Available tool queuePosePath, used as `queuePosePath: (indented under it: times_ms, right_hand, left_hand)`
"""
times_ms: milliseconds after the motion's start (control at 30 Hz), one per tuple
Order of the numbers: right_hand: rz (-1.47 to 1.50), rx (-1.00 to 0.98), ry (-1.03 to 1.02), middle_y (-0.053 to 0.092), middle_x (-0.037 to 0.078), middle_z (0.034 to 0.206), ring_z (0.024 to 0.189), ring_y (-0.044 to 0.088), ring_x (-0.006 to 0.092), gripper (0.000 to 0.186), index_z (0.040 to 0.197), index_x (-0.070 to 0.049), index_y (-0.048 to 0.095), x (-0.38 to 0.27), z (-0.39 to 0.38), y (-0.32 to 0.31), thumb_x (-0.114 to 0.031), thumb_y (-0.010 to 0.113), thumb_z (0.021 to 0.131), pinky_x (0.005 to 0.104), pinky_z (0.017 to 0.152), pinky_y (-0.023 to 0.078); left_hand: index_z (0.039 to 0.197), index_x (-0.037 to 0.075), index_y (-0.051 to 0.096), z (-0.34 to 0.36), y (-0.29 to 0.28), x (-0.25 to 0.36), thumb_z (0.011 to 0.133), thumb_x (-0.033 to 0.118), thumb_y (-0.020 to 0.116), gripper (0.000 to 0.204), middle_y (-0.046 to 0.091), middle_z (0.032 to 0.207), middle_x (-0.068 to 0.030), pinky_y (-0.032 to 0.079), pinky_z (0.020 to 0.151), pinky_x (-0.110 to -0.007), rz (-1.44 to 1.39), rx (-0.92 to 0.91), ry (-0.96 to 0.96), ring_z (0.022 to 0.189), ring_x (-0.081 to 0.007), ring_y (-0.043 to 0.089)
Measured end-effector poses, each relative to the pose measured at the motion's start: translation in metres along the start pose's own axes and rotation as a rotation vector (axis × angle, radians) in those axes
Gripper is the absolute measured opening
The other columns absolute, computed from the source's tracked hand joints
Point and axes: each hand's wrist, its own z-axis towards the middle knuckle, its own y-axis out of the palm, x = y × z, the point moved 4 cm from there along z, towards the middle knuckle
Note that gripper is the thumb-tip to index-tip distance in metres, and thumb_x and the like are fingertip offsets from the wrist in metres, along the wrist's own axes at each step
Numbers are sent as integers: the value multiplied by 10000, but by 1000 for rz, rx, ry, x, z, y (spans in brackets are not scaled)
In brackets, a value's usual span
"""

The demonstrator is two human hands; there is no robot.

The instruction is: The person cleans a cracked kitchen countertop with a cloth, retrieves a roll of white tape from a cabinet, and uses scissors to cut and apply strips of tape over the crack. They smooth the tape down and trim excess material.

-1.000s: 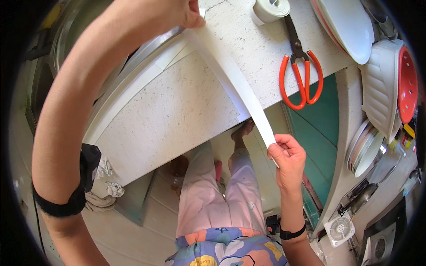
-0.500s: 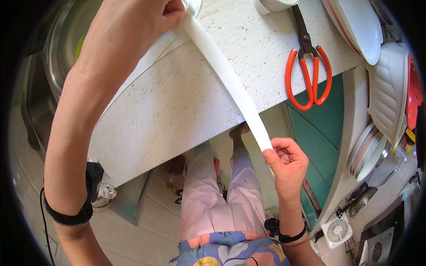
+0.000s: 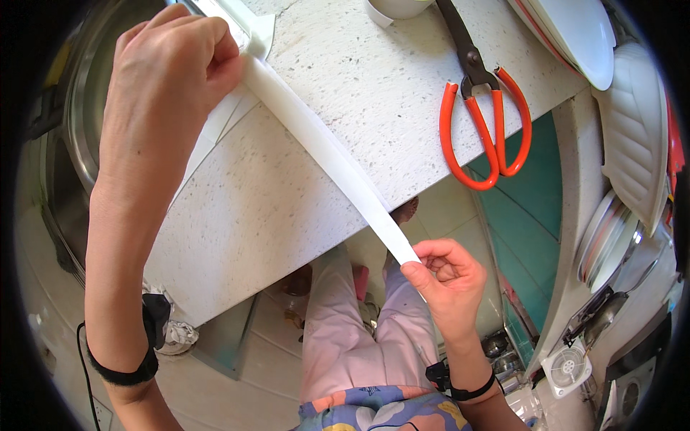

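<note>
A long white tape strip (image 3: 327, 151) stretches diagonally over the edge of the speckled countertop (image 3: 266, 208). Its far end is pinched in my left hand (image 3: 165, 79), closed and held high at the upper left. My right hand (image 3: 453, 284) grips the near end between thumb and fingers, just off the counter's front edge. Beneath my left hand lie more white strips (image 3: 215, 129), partly covered by the hand and wrist. A roll of white tape (image 3: 399, 7) is cut off by the top edge. Beside it, scissors (image 3: 474, 72) with orange-red handles lie on the counter, handles overhanging the edge.
A metal sink (image 3: 83, 122) is at the left. White plates (image 3: 575, 36) and a ribbed white container (image 3: 636, 122) stand along the right, with stacked plates (image 3: 607, 237) lower down. Teal cabinet panels (image 3: 528, 208) lie below the counter.
My left hand has moved left and slightly down, my right hand a little left and down, both still on the strip. The view has shifted somewhat; the scissors appear further left.
</note>
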Motion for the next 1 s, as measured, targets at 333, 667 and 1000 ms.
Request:
queuePosePath:
  times_ms: [333,667,1000]
  right_hand:
    - [26,46,18,672,30,851,749,598,67,157,970,32,668,8,8,-1,36,753,838,200,660,482]
    - [-1,4,31,676,39,841,733,603,68,156,967,39,663,12,12,-5,24,756,842,199,647,487]
    - [16,-23,69,679,51,854,736,602,71,143,971,45,656,12,13,-6,50,734,851,201,663,489]
  left_hand:
    - [735,31,674,5,13,-4,772,65,794,130,621,693,-44,518,895,-325,-66,84,62,688,-158,607]
    - [760,16,664,4,11,-11,754,64,802,147,628,753,-41,538,716,-248,-158,0,-76,682,-126,613]
    - [844,66,726,-15,12,-18,806,161,812,134,675,837,-6,546,740,-220,-244,36,-295,752,-112,652]
